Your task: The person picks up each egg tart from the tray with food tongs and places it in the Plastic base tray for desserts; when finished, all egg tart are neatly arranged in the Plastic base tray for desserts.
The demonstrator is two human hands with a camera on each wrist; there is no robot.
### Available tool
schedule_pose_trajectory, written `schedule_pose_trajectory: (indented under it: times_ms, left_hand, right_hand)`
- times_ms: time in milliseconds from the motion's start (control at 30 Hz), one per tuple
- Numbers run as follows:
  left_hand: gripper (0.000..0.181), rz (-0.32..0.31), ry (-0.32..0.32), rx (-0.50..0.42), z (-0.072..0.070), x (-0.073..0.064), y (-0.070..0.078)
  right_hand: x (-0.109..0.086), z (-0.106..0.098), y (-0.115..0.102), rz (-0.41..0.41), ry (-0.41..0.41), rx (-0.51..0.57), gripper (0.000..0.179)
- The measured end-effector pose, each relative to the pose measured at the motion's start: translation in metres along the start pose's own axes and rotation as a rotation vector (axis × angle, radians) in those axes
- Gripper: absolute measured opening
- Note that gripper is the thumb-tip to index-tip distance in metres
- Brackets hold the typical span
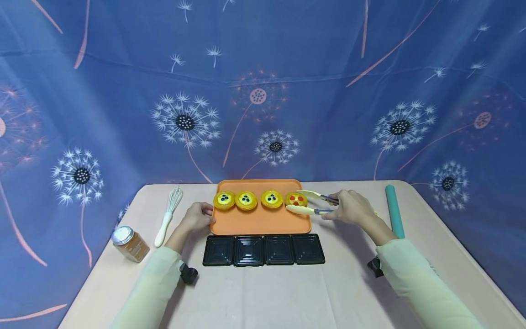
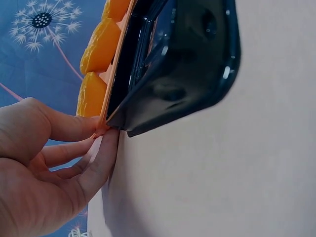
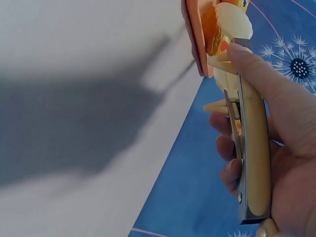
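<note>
Black dishes before tray; left grip pinches tray; right grip holds tongs, tart seemingly between.

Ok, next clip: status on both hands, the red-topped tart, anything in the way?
Left hand pinching orange tray by its left edge. Right hand holding tongs. Red-topped tart on tray, between the tongs' tips, contact unclear. Nothing seen blocking them.

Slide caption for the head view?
Left hand grips orange tray; right hand holds tongs around the red-topped tart.
</note>
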State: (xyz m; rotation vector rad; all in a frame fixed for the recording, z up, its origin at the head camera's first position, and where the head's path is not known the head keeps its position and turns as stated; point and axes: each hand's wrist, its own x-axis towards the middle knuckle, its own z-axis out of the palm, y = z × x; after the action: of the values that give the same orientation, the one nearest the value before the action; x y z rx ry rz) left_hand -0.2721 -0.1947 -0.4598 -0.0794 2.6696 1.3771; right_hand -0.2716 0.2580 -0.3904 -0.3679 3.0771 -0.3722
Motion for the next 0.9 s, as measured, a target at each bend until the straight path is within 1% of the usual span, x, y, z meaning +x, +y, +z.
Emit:
schedule_pose_trajectory:
  times_ms: [133, 400, 567, 733, 900]
  left_hand:
    - [0.04, 0.0, 0.0, -0.003, 0.001, 0.002, 0.002]
    - [0.041, 0.02, -0.012, -0.004, 0.0, 0.003, -0.003]
    - [0.041, 0.009, -0.012, -0.008, 0.0, 0.002, -0.002]
    - [0.041, -0.008, -0.012, -0.013, 0.0, 0.002, -0.001]
    - [0.041, -0.006, -0.015, -0.014, -0.001, 0.001, 0.0]
  right_hand:
    - [-0.001, -0.004, 0.001, 0.003, 0.013, -0.008, 0.081]
    - [-0.004, -0.018, -0.002, -0.016, 0.043, 0.005, 0.081]
    - [-0.009, -0.027, -0.003, -0.029, 0.051, -0.008, 0.081]
    - [-0.021, -0.033, -0.001, -0.077, 0.069, 0.001, 0.081]
    - [-0.04, -0.038, 0.001, -0.128, 0.106, 0.035, 0.072]
